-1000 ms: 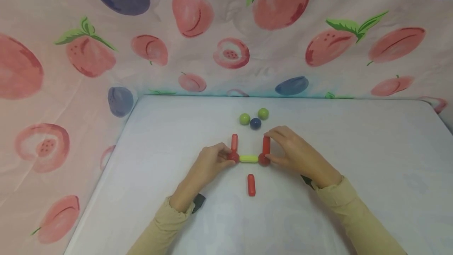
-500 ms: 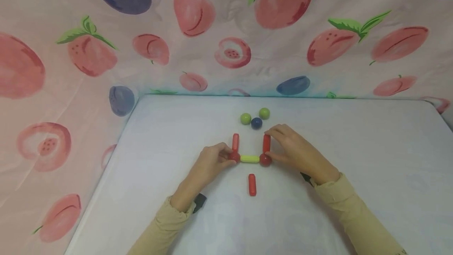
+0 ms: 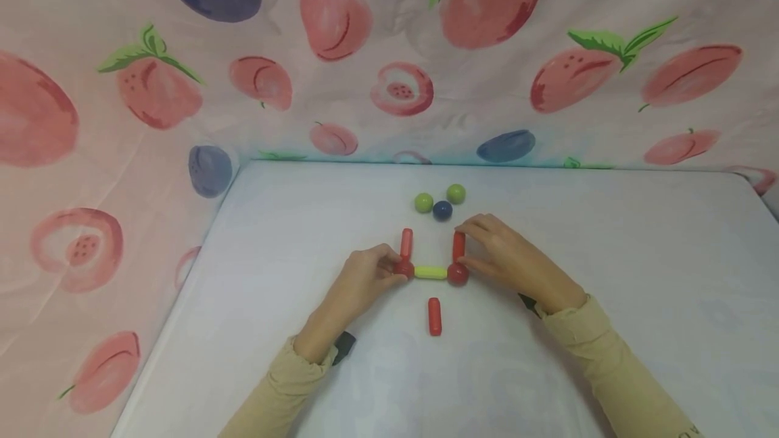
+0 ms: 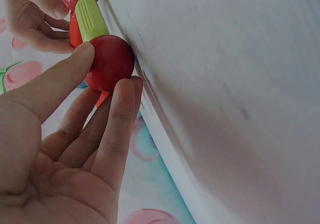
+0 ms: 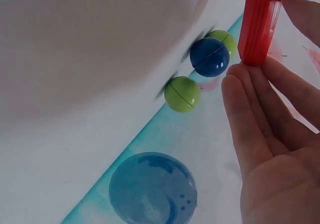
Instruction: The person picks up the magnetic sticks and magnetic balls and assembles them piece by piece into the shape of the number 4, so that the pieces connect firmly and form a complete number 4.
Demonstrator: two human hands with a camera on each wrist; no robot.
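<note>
My left hand (image 3: 364,279) pinches a red ball (image 4: 114,61) between thumb and fingertips. A yellow-green rod (image 3: 431,272) runs from this ball to a second red ball (image 3: 458,274) on the right. From the left ball a red rod (image 3: 406,243) points away toward the back of the table. Another red rod (image 5: 258,26) extends the same way from the right ball. My right hand (image 3: 508,255) holds that rod, fingertips at its far end and thumb by its near end. Together the pieces form a U shape opening toward the back.
A loose red rod (image 3: 435,316) lies on the white table (image 3: 292,222) in front of the joined pieces. Behind them sit two green balls, a left one (image 3: 424,203) and a right one (image 3: 456,194), with a blue ball (image 3: 442,211). Fruit-printed cloth (image 3: 328,100) hangs behind the table.
My right thumb has shifted slightly off the right red ball, which now shows more fully. The left hand keeps its grip, and the head view has drifted a little.
</note>
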